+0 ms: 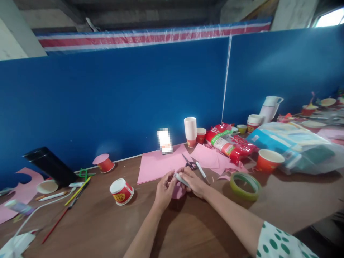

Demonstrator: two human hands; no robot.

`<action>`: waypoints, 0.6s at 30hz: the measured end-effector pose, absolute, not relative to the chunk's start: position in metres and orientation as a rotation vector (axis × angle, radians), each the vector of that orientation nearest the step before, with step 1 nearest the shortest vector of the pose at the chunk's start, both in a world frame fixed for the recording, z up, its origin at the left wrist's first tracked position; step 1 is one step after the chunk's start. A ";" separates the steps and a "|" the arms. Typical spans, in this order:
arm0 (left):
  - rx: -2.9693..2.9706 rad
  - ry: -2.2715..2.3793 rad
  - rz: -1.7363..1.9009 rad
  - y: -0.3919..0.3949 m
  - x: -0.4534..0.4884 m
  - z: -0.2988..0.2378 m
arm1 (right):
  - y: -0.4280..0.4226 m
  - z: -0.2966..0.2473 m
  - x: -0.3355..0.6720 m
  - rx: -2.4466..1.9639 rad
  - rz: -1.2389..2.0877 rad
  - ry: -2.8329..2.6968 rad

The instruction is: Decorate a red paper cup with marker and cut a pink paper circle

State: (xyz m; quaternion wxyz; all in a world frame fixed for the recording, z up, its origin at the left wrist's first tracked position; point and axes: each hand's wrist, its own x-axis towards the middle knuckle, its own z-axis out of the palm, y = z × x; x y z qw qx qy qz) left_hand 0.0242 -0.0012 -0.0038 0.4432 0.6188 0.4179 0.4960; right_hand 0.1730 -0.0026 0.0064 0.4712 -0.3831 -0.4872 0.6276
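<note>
My left hand (165,190) and my right hand (194,182) meet over the table in front of me, fingers closed. A short whitish tube (183,180) lies in my right hand, its tip reaching towards my left fingers. Under the tube shows a pink paper piece (178,192), pinched at its edge by my left hand; part of it is hidden by the fingers. Just beyond my right hand are dark-handled scissors (191,165) and a white marker (201,170). Pink paper sheets (154,165) lie flat behind my hands.
To the left stand a red-and-white paper cup (122,192), upside down, and a pink-topped cup (104,164). On the right are a tape roll (245,187), an orange cup (269,161), a red plastic package (231,142) and a clear bag (298,147). A blue partition (120,96) borders the table.
</note>
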 end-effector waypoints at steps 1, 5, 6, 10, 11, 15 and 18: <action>1.526 0.997 1.211 -0.002 0.023 -0.005 | -0.003 0.006 0.172 -0.928 1.535 -1.232; 1.450 0.923 1.193 -0.007 0.018 -0.007 | -0.006 0.005 0.170 -0.944 1.475 -1.387; 1.414 0.914 1.199 -0.007 0.017 -0.007 | -0.006 0.006 0.170 -0.946 1.463 -1.418; 1.230 0.823 1.193 -0.010 0.018 -0.011 | -0.012 0.014 0.170 -0.893 1.507 -1.520; 1.177 0.788 1.180 -0.010 0.019 -0.012 | -0.014 0.017 0.170 -0.882 1.534 -1.535; 1.025 0.683 1.101 -0.015 0.021 -0.011 | -0.021 0.027 0.169 -0.925 1.626 -1.488; 1.001 0.651 1.041 -0.019 0.023 -0.006 | -0.024 0.025 0.166 -0.921 1.679 -1.443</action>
